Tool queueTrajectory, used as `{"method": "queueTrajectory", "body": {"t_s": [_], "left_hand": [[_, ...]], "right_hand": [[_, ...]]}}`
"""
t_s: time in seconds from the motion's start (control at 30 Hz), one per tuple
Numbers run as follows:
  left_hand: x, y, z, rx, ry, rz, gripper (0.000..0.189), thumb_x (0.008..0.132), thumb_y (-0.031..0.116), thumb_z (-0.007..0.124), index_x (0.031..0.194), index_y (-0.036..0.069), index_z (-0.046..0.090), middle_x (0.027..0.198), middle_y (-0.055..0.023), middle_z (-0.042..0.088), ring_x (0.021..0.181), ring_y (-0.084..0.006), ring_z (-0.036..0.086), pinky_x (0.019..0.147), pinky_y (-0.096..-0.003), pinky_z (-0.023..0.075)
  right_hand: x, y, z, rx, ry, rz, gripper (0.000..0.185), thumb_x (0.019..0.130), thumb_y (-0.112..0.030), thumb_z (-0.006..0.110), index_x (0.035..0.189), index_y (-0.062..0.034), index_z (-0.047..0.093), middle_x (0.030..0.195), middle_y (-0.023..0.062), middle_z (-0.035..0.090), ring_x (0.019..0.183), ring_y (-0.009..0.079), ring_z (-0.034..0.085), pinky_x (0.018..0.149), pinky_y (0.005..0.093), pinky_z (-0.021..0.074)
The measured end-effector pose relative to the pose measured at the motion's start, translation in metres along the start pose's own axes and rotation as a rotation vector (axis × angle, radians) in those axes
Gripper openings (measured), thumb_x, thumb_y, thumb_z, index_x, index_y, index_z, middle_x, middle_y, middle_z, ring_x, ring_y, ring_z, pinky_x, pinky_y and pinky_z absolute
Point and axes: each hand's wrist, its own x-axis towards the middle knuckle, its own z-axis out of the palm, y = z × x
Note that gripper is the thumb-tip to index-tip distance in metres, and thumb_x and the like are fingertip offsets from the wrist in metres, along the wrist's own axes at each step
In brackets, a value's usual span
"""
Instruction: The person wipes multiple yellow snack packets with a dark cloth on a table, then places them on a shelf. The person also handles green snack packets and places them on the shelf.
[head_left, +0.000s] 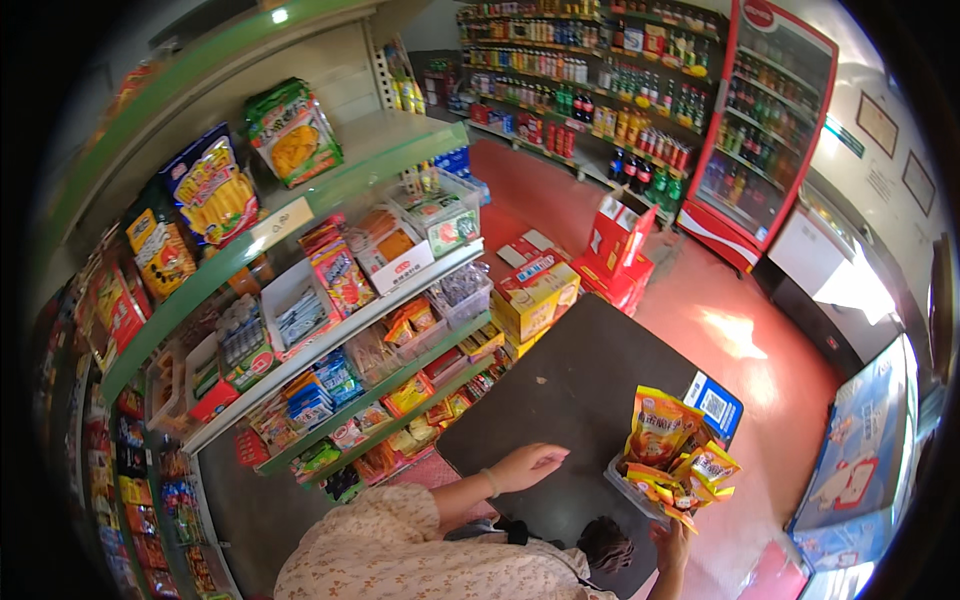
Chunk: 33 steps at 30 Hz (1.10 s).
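My right hand (670, 541) grips the near end of a clear plastic tub (634, 489), its fingers partly hidden beneath it. Yellow and orange snack packets (664, 427) fill the tub and stick up over its rim. The tub is at the right edge of a dark tabletop (551, 375), close to a blue card with a printed code (714, 405). My left hand (527, 466) is over the tabletop to the left of the tub, its fingers loosely curled, with nothing seen in it. A dark bunched item (604, 544) lies at the near edge of the table.
Shelves with a green edge (225, 274) holding snack bags and boxes stand at the left. Cartons (534, 294) and a red box (619, 232) sit on the floor beyond the table. A red drinks fridge (765, 135) and bottle shelves are behind; a blue chest freezer (847, 465) is at the right.
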Motion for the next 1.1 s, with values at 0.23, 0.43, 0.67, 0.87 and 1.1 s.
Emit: {"method": "queueTrajectory", "body": {"t_s": [0.23, 0.43, 0.67, 0.87, 1.1], "left_hand": [[-0.067, 0.007, -0.013, 0.016, 0.218, -0.133, 0.030, 0.101, 0.013, 0.055, 0.130, 0.003, 0.058, 0.120, -0.0107, 0.065, 0.113, -0.0187, 0.064, 0.096, -0.0307, 0.0510], [-0.111, 0.015, -0.026, -0.009, 0.329, -0.105, 0.030, 0.101, 0.013, 0.056, 0.129, 0.003, 0.058, 0.119, -0.0090, 0.064, 0.109, -0.0150, 0.062, 0.093, -0.0293, 0.0507], [-0.139, 0.042, -0.088, -0.071, 0.335, -0.109, 0.029, 0.101, 0.011, 0.055, 0.128, 0.003, 0.058, 0.119, -0.0097, 0.065, 0.111, -0.0166, 0.064, 0.093, -0.0298, 0.0516], [-0.166, 0.124, -0.190, 0.376, 0.359, 0.223, 0.028, 0.096, 0.008, 0.058, 0.123, 0.003, 0.062, 0.119, -0.0133, 0.066, 0.109, -0.0249, 0.064, 0.094, -0.0328, 0.0505], [-0.245, 0.224, -0.293, 1.042, 0.742, 0.401, 0.033, 0.087, 0.007, 0.063, 0.120, 0.008, 0.066, 0.117, -0.0115, 0.066, 0.113, -0.0307, 0.061, 0.104, -0.0491, 0.0420]], "right_hand": [[0.007, -0.003, -0.013, -0.200, -0.078, -0.097, 0.066, 0.095, -0.028, 0.063, 0.151, -0.0166, 0.031, 0.139, 0.0136, 0.050, 0.099, 0.0272, 0.065, 0.078, 0.0352, 0.0545], [-0.050, 0.056, -0.014, -1.323, -0.373, -0.576, 0.083, 0.067, -0.020, 0.084, 0.140, -0.0078, 0.047, 0.146, 0.0253, 0.040, 0.133, 0.0458, 0.039, 0.110, 0.0487, 0.0347], [-0.089, 0.027, 0.086, -0.563, -0.430, -0.175, 0.027, 0.096, -0.026, 0.064, 0.106, -0.0010, 0.063, 0.090, 0.0062, 0.065, 0.085, 0.0154, 0.059, 0.078, 0.0283, 0.0479], [-0.119, -0.045, 0.279, 0.325, -0.717, -0.042, 0.049, 0.101, -0.025, 0.055, 0.143, -0.0061, 0.039, 0.134, 0.0084, 0.056, 0.118, 0.0210, 0.058, 0.099, 0.0366, 0.0495], [-0.138, -0.238, 0.487, 0.225, -0.947, -0.471, 0.060, 0.102, -0.031, 0.055, 0.151, -0.0071, 0.030, 0.143, 0.0142, 0.047, 0.129, 0.0256, 0.051, 0.109, 0.0405, 0.0416]]}}
